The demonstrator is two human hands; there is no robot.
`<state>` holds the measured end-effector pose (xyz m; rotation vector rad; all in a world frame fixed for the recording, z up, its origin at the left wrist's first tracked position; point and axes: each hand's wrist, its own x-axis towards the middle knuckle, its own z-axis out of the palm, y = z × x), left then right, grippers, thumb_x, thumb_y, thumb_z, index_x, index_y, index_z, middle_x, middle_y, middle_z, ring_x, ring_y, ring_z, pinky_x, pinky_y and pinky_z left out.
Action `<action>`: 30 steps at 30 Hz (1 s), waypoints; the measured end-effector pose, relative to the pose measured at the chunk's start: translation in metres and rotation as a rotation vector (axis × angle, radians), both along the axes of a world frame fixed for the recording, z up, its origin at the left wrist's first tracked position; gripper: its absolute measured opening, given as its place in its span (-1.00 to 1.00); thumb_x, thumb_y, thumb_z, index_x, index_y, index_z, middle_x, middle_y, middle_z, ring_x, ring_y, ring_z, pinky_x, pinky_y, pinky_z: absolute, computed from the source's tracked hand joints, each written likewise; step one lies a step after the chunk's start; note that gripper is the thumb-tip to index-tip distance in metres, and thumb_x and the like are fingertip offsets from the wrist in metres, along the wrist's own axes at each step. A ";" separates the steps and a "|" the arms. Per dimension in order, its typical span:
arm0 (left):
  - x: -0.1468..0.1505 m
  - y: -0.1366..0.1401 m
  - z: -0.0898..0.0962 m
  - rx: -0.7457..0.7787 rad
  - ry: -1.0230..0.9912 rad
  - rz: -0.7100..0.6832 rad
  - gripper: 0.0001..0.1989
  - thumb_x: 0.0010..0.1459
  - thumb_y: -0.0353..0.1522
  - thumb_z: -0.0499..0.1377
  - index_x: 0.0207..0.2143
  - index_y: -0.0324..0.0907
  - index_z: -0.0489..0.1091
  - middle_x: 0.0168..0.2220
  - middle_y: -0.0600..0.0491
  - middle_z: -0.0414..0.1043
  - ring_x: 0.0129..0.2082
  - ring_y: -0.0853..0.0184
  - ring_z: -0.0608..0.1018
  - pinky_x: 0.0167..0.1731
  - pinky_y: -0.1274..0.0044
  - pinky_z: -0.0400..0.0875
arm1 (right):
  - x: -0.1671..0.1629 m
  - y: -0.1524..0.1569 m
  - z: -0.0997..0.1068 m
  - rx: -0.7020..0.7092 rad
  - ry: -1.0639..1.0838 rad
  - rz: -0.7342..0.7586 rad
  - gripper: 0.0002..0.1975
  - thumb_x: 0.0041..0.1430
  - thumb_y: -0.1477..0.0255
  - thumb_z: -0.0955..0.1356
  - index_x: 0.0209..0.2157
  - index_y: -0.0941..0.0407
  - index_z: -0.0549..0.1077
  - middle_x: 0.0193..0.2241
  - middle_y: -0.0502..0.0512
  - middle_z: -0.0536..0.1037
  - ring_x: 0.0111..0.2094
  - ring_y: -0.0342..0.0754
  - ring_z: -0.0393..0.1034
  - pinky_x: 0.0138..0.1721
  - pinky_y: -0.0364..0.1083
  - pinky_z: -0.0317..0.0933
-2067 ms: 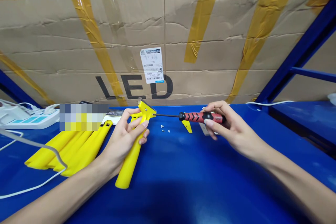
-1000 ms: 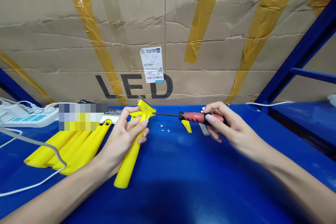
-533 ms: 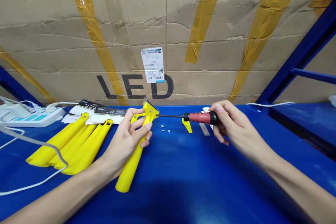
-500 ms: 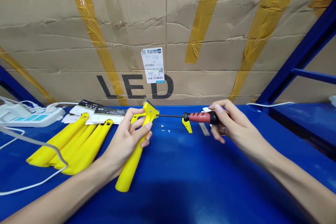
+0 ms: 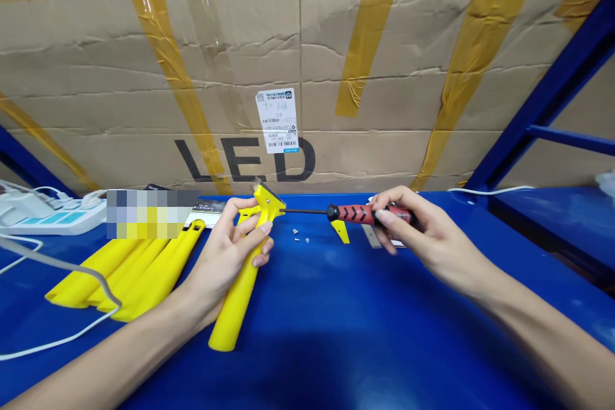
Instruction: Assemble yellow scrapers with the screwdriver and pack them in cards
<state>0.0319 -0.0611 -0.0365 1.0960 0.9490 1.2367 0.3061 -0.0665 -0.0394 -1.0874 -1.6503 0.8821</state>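
A yellow scraper (image 5: 239,298) is gripped around its neck by my left hand (image 5: 235,240), with its blade end up and its handle slanting down to the left. My right hand (image 5: 418,224) is closed on the red and black handle of a screwdriver (image 5: 354,213). The screwdriver lies level, and its tip meets the side of the scraper's head. Several tiny screws (image 5: 296,239) lie on the blue surface between my hands. Beneath the screwdriver handle are a small yellow plastic piece (image 5: 341,232) and a flat metal strip (image 5: 371,237), partly covered by my right hand.
Several yellow handles (image 5: 154,275) lie at the left, near printed cards (image 5: 207,210). A white power strip (image 5: 77,221) and loose white cables (image 5: 62,351) sit at the far left. Behind stands a large taped cardboard box (image 5: 230,64); a blue metal frame (image 5: 538,96) rises at the right.
My right fingers have shifted their hold and closed further around the screwdriver handle, which has turned. Scraper and screwdriver appear slightly further left, along with a small shift of the whole view.
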 end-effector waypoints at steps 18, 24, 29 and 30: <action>-0.003 0.001 -0.003 0.037 -0.001 -0.027 -0.61 0.11 -0.41 0.37 -0.15 -0.04 0.22 -0.36 0.18 0.39 -0.59 0.57 0.34 -0.62 0.71 0.21 | 0.003 0.001 -0.004 -0.030 -0.023 0.046 -0.65 0.30 0.11 0.36 -0.03 0.02 0.32 -0.38 -0.02 0.47 -0.39 -0.12 0.38 -0.33 -0.12 0.29; -0.002 -0.001 -0.003 0.045 0.022 -0.055 -0.62 0.12 -0.39 0.36 -0.15 -0.02 0.21 -0.41 0.20 0.36 -0.58 0.54 0.35 -0.63 0.71 0.21 | 0.003 0.004 -0.007 -0.065 -0.009 -0.098 -0.66 0.38 0.04 0.22 -0.16 0.03 0.30 -0.60 -0.12 0.36 -0.64 -0.19 0.18 -0.57 -0.15 0.11; -0.004 0.001 -0.003 0.048 0.010 -0.023 -0.59 0.09 -0.39 0.38 -0.14 -0.03 0.21 -0.38 0.18 0.38 -0.60 0.56 0.33 -0.63 0.70 0.21 | 0.005 0.002 -0.006 -0.040 -0.040 0.069 -0.68 0.32 0.12 0.34 -0.06 0.03 0.31 -0.43 -0.04 0.46 -0.41 -0.14 0.34 -0.31 -0.10 0.26; -0.004 0.002 -0.004 0.043 0.010 -0.024 -0.59 0.09 -0.39 0.38 -0.14 -0.03 0.21 -0.40 0.19 0.38 -0.60 0.56 0.33 -0.63 0.70 0.21 | 0.004 0.001 -0.006 -0.036 -0.034 0.068 -0.69 0.31 0.13 0.35 -0.08 0.03 0.31 -0.46 -0.06 0.44 -0.45 -0.15 0.31 -0.36 -0.11 0.24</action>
